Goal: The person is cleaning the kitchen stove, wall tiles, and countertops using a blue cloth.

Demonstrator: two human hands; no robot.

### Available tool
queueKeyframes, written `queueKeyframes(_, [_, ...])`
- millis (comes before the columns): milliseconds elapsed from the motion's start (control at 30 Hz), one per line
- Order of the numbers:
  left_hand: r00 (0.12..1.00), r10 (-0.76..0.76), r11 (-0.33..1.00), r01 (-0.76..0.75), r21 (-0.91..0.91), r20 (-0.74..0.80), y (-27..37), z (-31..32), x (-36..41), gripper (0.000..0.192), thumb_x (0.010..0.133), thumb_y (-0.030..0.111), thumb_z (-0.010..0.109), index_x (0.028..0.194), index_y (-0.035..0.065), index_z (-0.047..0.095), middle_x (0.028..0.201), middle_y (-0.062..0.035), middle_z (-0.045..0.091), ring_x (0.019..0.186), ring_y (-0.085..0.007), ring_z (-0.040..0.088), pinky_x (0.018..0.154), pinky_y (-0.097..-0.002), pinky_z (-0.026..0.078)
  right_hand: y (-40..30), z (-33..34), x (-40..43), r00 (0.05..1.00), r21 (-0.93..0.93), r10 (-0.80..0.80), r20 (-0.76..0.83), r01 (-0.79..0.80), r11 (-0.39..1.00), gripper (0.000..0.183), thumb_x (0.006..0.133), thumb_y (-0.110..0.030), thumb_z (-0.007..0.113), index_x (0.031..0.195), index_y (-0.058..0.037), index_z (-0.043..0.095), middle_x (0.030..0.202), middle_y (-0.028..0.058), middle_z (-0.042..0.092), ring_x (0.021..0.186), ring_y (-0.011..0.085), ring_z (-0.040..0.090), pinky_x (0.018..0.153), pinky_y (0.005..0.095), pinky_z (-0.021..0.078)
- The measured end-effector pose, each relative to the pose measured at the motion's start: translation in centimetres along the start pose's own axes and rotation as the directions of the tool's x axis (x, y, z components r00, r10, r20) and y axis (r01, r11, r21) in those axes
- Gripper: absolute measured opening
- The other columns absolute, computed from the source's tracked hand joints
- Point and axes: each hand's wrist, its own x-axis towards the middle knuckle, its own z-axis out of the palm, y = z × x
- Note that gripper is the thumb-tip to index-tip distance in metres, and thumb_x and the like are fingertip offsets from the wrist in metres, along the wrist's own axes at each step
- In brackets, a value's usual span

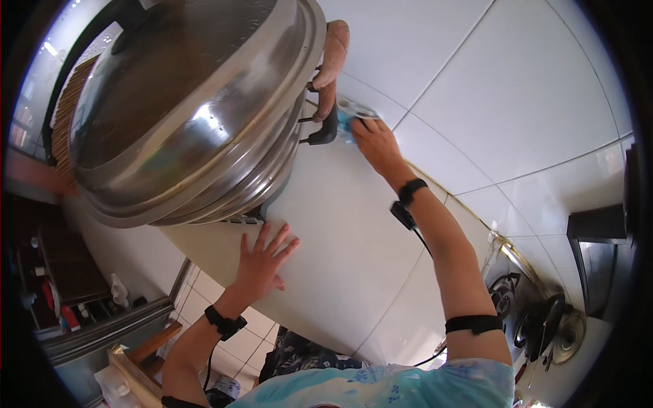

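Note:
My right hand [376, 145] reaches into the corner where the counter meets the wall, fingers bent over a crumpled blue and white cloth [347, 126]. That corner lies just behind the handle side of a large stainless steel pot [240, 148] with domed lid [168, 92]. Part of the cloth is hidden under my fingers. My left hand [265, 262] is spread on the pale countertop [352, 219], holding nothing, its fingertips just in front of the pot's base. The pot has a dark handle [325, 130] and worn brownish handles [331, 56] at its side.
White wall tiles [510, 86] rise behind the counter. To the right are a gas stove burner [504, 296], a black pan [546, 326] and a round metal lid [569, 336]. A bundle of thin sticks [71, 117] stands behind the pot. Dark shelving [71, 265] is at far left.

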Motion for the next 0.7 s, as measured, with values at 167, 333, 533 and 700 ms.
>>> queueKeyframes(167, [1.0,0.01,1.0,-0.01,-0.02,0.006,0.1,0.2,0.1,0.109,0.048,0.035,0.087,0.143,0.0293,0.035,0.157,-0.0003,0.015,0.143,-0.035,0.013,0.101,-0.0705,0.023,3.5,-4.4,-12.5,0.989,-0.092,0.091,0.116,-0.081,0.992,0.024,0.077,-0.012,0.059,0.1,-0.0071,0.062,0.112,0.0053,0.055,0.109,0.0225,0.051,0.092,0.0358,0.0435])
queueKeyframes(333, [1.0,0.003,1.0,-0.003,-0.014,-0.015,0.3,0.3,-0.1,0.112,0.045,0.036,0.088,0.144,0.0268,0.035,0.157,-0.002,0.015,0.143,-0.036,0.013,0.101,-0.0709,0.023,7.6,-13.8,-12.6,0.959,-0.299,0.278,-0.062,-0.284,0.911,0.024,0.075,-0.011,0.061,0.099,-0.0141,0.064,0.107,0.0061,0.056,0.101,0.0275,0.054,0.083,0.0419,0.047])
queueKeyframes(533, [0.999,0.012,1.0,-0.012,-0.006,-0.043,0.5,0.4,-0.1,0.112,0.046,0.033,0.088,0.144,0.028,0.034,0.157,-0.0006,0.015,0.143,-0.0359,0.015,0.099,-0.0719,0.026,8.0,-16.7,-0.7,0.84,-0.272,0.312,-0.443,-0.458,0.846,0.029,0.071,-0.003,0.056,0.096,-0.0168,0.061,0.1,0.0056,0.053,0.092,0.0291,0.049,0.079,0.042,0.0411])
queueKeyframes(700, [0.999,0.011,1.0,-0.01,0.017,-0.054,0.4,0.9,-0.2,0.112,0.046,0.032,0.088,0.144,0.0279,0.034,0.157,0.0001,0.016,0.143,-0.0352,0.015,0.098,-0.0711,0.028,3.2,-8.2,-5.7,0.964,-0.232,0.253,-0.079,-0.264,0.936,0.016,0.078,-0.012,0.058,0.093,-0.0137,0.06,0.104,0.0033,0.054,0.105,0.0228,0.05,0.089,0.0372,0.0411])
